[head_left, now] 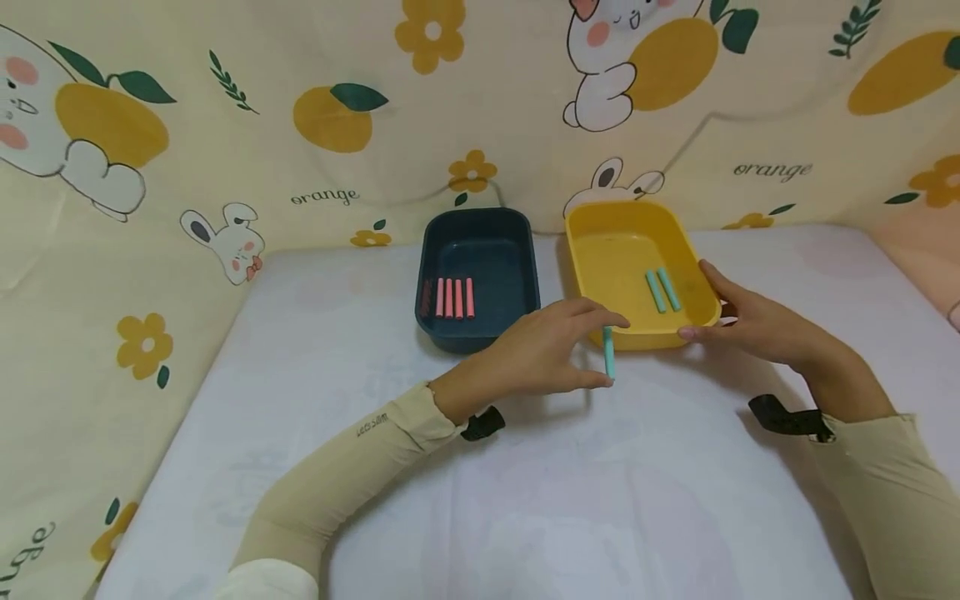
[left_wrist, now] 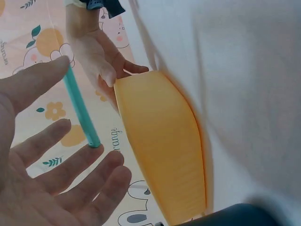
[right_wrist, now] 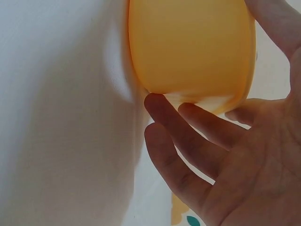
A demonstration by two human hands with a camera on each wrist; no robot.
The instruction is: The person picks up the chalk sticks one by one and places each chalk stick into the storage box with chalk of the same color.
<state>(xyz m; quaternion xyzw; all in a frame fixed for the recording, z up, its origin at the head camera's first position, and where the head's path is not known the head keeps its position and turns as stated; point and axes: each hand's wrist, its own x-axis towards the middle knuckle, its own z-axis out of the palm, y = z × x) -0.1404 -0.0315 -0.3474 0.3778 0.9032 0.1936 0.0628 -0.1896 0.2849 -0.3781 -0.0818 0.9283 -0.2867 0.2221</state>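
Note:
My left hand (head_left: pixel 543 350) pinches a teal chalk stick (head_left: pixel 609 353) by its two ends, between the thumb and a fingertip. In the left wrist view the chalk stick (left_wrist: pixel 81 107) stands slanted, and the other fingers are spread. This hand is just in front of a yellow plastic bin (head_left: pixel 615 218). Two more teal chalk sticks (head_left: pixel 664 290) lie side by side inside that bin. At the bin's right front corner, my right hand (head_left: pixel 765 325) holds the wall with thumb and fingers. The right wrist view shows several fingertips against the bin's side (right_wrist: pixel 193 47).
To the left of the yellow bin stands a dark blue bin (head_left: pixel 491 233) with several pink chalk sticks (head_left: pixel 459 298) in a row. Both bins stand on a white-covered table (head_left: pixel 570 500). A patterned cloth (head_left: pixel 495 100) rises behind them.

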